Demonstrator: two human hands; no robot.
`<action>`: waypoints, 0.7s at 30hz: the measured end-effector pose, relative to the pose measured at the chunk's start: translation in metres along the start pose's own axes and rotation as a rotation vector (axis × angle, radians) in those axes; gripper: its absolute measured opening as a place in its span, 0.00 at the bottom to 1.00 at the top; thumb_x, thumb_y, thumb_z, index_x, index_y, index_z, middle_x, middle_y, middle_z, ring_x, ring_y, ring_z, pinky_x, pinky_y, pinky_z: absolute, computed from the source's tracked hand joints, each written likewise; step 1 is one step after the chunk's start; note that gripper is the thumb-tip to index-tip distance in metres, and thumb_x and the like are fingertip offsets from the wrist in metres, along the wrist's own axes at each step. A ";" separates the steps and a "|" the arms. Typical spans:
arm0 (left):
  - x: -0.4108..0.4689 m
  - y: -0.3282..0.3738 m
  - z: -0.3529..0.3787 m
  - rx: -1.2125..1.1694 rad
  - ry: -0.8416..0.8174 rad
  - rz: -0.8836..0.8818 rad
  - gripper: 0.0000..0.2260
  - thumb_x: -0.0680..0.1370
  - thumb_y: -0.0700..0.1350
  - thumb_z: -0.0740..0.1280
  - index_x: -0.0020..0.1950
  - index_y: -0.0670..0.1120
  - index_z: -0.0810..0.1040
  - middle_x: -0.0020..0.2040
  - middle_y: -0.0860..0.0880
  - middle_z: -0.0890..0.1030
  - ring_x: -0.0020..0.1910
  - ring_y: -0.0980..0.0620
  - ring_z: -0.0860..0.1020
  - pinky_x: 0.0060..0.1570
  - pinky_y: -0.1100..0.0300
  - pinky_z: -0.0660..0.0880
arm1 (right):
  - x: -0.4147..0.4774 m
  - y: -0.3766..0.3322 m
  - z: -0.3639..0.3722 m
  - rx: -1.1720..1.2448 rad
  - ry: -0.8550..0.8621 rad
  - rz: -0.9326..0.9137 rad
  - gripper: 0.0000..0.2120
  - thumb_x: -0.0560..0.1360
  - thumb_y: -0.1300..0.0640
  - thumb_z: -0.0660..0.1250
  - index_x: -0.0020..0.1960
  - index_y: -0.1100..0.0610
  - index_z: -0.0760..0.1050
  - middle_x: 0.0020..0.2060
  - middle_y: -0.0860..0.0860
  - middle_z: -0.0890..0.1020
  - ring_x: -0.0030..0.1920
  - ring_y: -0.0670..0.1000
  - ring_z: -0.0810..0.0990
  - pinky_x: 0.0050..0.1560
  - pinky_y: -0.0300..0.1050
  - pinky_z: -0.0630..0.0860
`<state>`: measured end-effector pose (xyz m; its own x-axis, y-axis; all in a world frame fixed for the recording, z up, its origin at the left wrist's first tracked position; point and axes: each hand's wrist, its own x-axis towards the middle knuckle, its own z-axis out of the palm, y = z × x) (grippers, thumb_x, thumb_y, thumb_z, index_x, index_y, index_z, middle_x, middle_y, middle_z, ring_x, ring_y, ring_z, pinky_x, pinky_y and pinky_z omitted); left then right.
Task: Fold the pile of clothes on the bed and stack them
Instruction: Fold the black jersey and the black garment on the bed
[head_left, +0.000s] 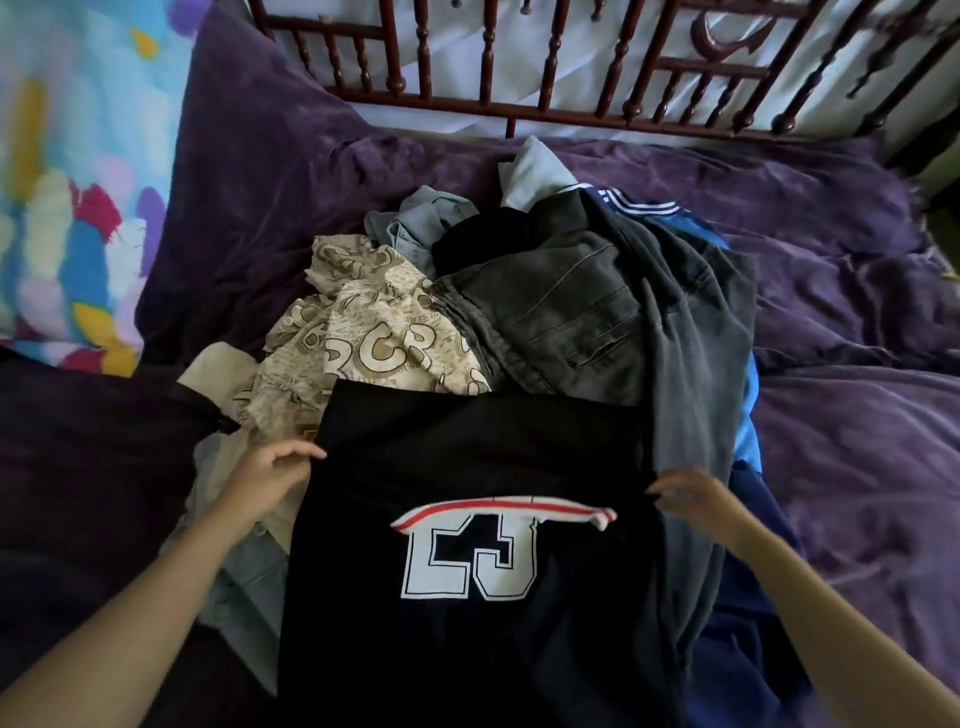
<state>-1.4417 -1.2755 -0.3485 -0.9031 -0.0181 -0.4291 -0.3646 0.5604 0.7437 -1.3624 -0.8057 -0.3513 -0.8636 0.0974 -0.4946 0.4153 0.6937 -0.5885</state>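
Bed (857, 415) under purple covers carries the pile of clothes (545, 291), and across its near side lies the black shirt (467, 649), spread flat with its number showing. It looks light, soft and limp, so I judge the side edges the place to hold it. My left hand (275, 480) pinches the left edge and my right hand (693, 496) pinches the right, both grips narrow.

Soft, dim daylight comes from the white cloth (571, 47) behind the headboard (519, 106), far beyond both hands. There are no hard shadows and no glare. The black shirt (467, 649), pinched by the left hand (270, 475) and right hand (691, 493), loses its fold detail. The bedcover (78, 467) left of the left hand sinks almost to black. The headboard bars bow toward the edges, and the corners look soft.
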 end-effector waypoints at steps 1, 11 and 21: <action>-0.002 -0.007 0.005 0.029 -0.014 -0.005 0.11 0.77 0.32 0.63 0.45 0.45 0.80 0.54 0.44 0.78 0.53 0.51 0.75 0.53 0.62 0.66 | 0.001 0.008 0.010 -0.134 -0.041 0.011 0.31 0.71 0.69 0.70 0.30 0.30 0.74 0.43 0.52 0.78 0.45 0.41 0.79 0.49 0.33 0.71; 0.030 0.025 0.016 0.002 0.180 0.056 0.17 0.76 0.34 0.62 0.65 0.43 0.73 0.65 0.43 0.73 0.63 0.53 0.73 0.61 0.60 0.68 | 0.018 -0.064 0.030 -0.420 0.320 0.100 0.17 0.76 0.55 0.62 0.64 0.56 0.70 0.68 0.55 0.64 0.68 0.58 0.62 0.64 0.53 0.63; 0.080 0.052 0.014 0.456 -0.087 0.082 0.22 0.70 0.37 0.73 0.63 0.43 0.74 0.58 0.44 0.78 0.56 0.45 0.76 0.52 0.57 0.71 | 0.065 -0.060 0.008 -0.707 0.084 0.075 0.17 0.76 0.53 0.64 0.63 0.55 0.70 0.61 0.53 0.74 0.64 0.56 0.69 0.61 0.51 0.63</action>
<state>-1.5295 -1.2364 -0.3510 -0.8954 0.1001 -0.4340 -0.1381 0.8640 0.4842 -1.4418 -0.8465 -0.3529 -0.8710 0.1978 -0.4498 0.2144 0.9766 0.0145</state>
